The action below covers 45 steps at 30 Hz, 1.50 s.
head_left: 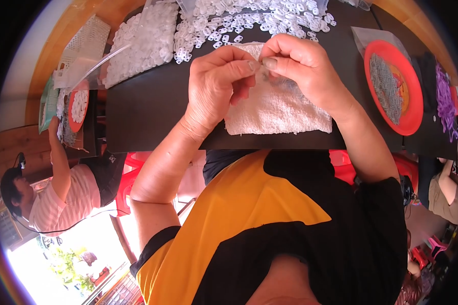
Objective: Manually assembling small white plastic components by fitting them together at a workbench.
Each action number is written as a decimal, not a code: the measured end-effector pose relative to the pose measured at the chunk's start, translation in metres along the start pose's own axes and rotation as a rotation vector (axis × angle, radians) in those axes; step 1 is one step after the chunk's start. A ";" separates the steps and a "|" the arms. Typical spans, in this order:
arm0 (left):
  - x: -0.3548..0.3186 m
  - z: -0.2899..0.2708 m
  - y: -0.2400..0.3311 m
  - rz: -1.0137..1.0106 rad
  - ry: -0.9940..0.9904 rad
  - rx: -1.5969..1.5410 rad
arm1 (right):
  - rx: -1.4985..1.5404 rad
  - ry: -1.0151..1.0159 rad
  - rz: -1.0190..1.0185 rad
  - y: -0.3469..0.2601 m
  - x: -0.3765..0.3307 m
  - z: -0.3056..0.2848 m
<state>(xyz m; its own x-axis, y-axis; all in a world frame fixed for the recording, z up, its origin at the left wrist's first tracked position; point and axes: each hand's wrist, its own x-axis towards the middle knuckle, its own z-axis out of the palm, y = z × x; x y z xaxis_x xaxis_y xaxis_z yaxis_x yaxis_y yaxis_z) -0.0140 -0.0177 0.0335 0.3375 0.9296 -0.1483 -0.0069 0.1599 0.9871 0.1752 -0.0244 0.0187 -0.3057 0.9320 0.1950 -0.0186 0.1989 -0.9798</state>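
Observation:
My left hand (220,81) and my right hand (301,66) meet over a white towel (280,114) on the dark table. Both are closed in a pinch, thumb against forefinger, with the fingertips almost touching. Whatever they pinch is too small to make out. Below the right fingers a little greyish stuff (282,81) lies on the towel, partly hidden by the hand. Beyond the towel spreads a heap of small white plastic pieces with holes (229,25).
A clear bag of white pieces (140,46) lies at the far left. On the right stands a red bowl (416,96) with grey stringy pieces, and purple strands (445,101) lie past it. Another person (68,190) works at the left, beside a smaller red bowl (78,124).

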 end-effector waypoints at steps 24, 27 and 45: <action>0.009 0.054 -0.040 0.888 -0.258 1.168 | -0.291 0.383 -0.369 -0.017 0.007 -0.022; 0.011 0.054 -0.038 0.817 -0.233 1.139 | -0.299 0.365 -0.377 -0.021 0.006 -0.023; 0.008 0.006 0.006 -0.041 -0.047 -0.103 | -0.212 -0.027 -0.207 -0.017 0.001 -0.012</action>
<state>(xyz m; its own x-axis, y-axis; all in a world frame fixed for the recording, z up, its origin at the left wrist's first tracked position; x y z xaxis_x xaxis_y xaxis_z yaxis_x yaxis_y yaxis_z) -0.0057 -0.0117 0.0385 0.3830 0.9054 -0.1832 -0.0883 0.2333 0.9684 0.1862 -0.0232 0.0360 -0.3410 0.8572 0.3859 0.1153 0.4456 -0.8878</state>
